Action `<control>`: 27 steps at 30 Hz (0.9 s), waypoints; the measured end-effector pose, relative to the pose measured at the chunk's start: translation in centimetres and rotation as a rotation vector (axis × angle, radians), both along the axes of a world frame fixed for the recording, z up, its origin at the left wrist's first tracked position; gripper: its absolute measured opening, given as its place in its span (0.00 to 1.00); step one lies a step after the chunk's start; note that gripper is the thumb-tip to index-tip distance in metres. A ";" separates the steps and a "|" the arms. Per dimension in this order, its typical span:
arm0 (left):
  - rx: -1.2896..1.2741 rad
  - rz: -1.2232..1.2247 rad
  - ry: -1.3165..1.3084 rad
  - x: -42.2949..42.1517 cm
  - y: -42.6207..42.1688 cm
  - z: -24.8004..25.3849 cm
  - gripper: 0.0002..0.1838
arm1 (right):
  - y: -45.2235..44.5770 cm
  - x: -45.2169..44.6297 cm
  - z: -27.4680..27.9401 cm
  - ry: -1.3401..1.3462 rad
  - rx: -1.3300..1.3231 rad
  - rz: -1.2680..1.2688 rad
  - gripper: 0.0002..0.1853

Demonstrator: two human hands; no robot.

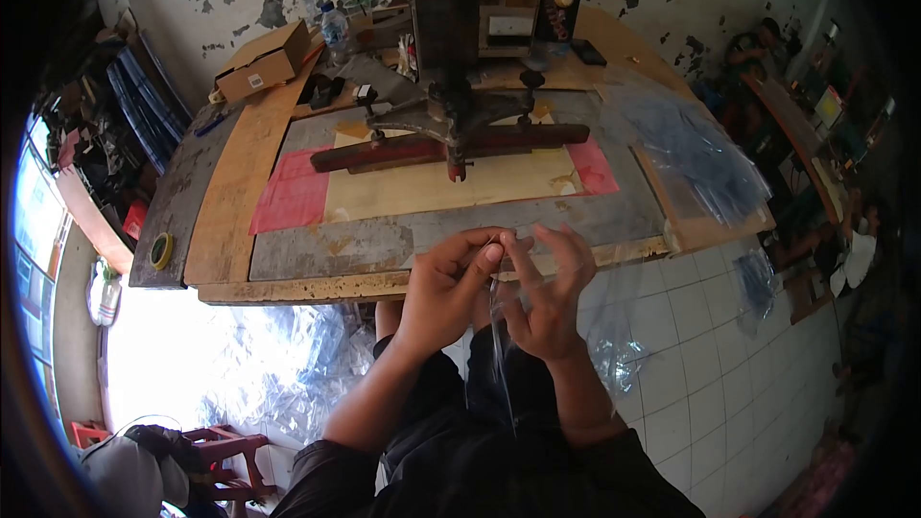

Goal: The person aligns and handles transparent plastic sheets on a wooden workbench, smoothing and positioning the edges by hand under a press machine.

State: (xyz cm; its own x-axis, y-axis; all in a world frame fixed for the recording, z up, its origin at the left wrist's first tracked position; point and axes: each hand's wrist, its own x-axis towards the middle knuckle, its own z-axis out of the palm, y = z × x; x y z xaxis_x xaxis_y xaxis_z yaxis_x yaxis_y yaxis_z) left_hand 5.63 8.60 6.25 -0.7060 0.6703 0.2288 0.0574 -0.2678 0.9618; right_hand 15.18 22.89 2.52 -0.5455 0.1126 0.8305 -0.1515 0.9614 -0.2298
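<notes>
Just in front of the table edge, my left hand pinches a thin, clear plastic sheet between thumb and forefinger. My right hand is close beside it, its forefinger meeting the left fingertips at the sheet's edge. The right hand's other fingers are partly spread and slightly blurred. Clear film hangs down between both hands and also to the right of the right hand, so its outline is hard to make out. Beyond the hands, a metal press with a long bar stands over a yellow sheet with pink ends.
Clear plastic sheets lie piled on the table's right side. More plastic heaps on the floor at left. A cardboard box, water bottle, tape roll and phone rest on the table. Another person sits at right.
</notes>
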 end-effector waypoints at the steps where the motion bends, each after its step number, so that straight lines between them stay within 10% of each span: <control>1: -0.021 0.024 0.031 0.0 0.1 -0.1 0.17 | 0.1 0.0 -0.3 0.000 -0.001 -0.032 0.26; 27: -0.168 0.192 0.368 -0.8 -0.9 0.6 0.11 | 0.7 -0.3 -2.0 0.071 -0.068 0.109 0.22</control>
State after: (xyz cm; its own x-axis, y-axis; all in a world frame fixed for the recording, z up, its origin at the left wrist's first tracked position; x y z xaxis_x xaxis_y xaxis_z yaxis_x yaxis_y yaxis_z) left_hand 4.86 7.65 6.85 -0.7129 0.5844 0.3875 0.4376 -0.0610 0.8971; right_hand 14.90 23.63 0.50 -0.4980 0.1128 0.8598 -0.2724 0.9210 -0.2786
